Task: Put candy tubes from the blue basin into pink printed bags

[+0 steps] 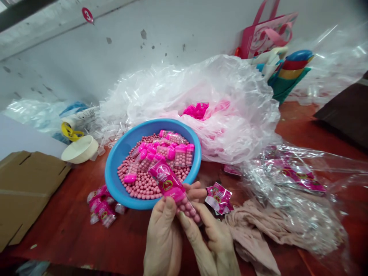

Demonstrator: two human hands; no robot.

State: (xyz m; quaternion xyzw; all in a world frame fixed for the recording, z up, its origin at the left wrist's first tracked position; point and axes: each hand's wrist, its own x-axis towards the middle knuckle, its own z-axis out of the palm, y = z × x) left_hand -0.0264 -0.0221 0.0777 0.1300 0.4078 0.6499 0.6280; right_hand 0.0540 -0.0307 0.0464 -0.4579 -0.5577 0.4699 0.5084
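Just in front of the blue basin, my hands hold a small clear bottle (188,210) filled with pink balls. A printed pink plastic sleeve (163,177) sits over its capped end and sticks out past it, flat and tilted up to the left. My left hand (164,235) pinches the sleeve near the cap, thumb on top. My right hand (211,239) grips the bottle's body between thumb and fingers. Beyond them, the blue basin (110,178) holds loose pink balls (143,188) and several filled bottles with pink caps (180,155).
Sleeved bottles (102,207) lie left of the basin, and loose sleeves (219,197) lie right. A large plastic bag (230,111) stands behind. A beige cloth (253,226), a clear bag of sleeves (299,180), cardboard (31,191) and a tape roll (80,149) surround the work area.
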